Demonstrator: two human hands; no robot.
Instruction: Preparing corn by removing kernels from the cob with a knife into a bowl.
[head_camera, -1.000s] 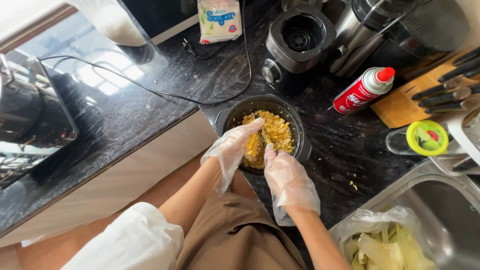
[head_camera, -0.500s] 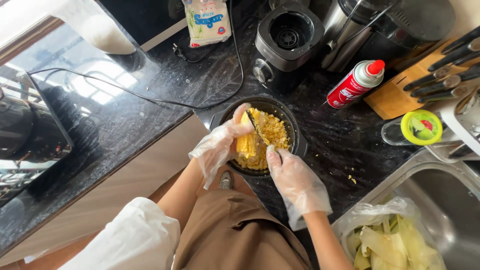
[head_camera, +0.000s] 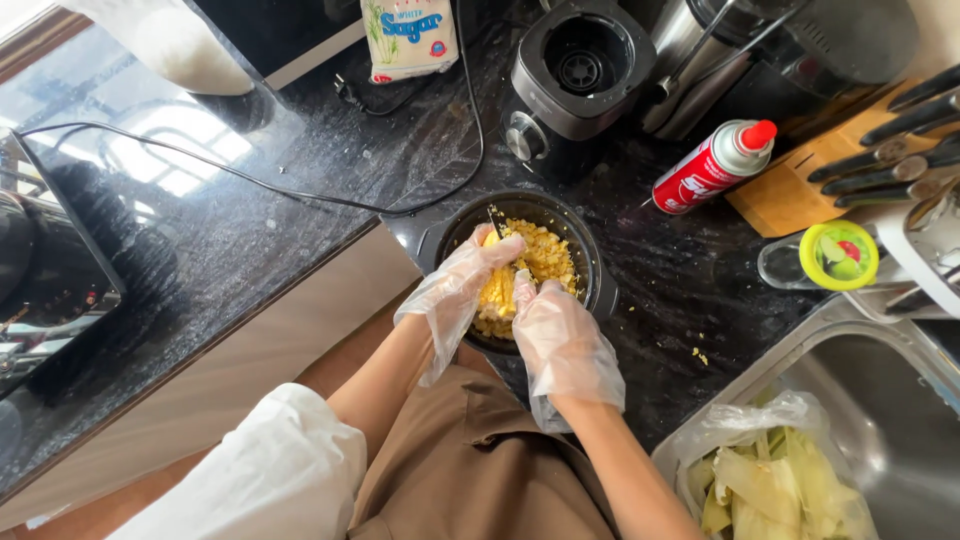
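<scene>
Nearest the body, the right hand (head_camera: 562, 340) in its loose clear plastic glove is curled closed around the lower end of a corn cob (head_camera: 497, 290), gripping it so the cob stands over the dark bowl (head_camera: 600, 290) and whatever comes off drops inside rather than on the counter. Just beyond, the left hand (head_camera: 462, 292), gloved the same way, is also closed, its fingers folded over the upper part of the cob; a thin blade tip (head_camera: 494, 222) shows above its knuckles, so it seems to be holding a knife against the cob (the handle is hidden, so I cannot be sure). Loose yellow kernels (head_camera: 550, 255) fill the bowl beyond and to the right of both hands.

To the right of the right hand, near the body, a plastic bag of pale green husks (head_camera: 770, 480) sits in the steel sink (head_camera: 900, 400). Farther right lies a red spray can (head_camera: 712, 168) on its side, next to a wooden knife block (head_camera: 850, 170). Beyond the bowl stands a dark blender base (head_camera: 575, 75), with 1 black cable (head_camera: 250, 175) trailing left across the black stone counter (head_camera: 300, 230).
</scene>
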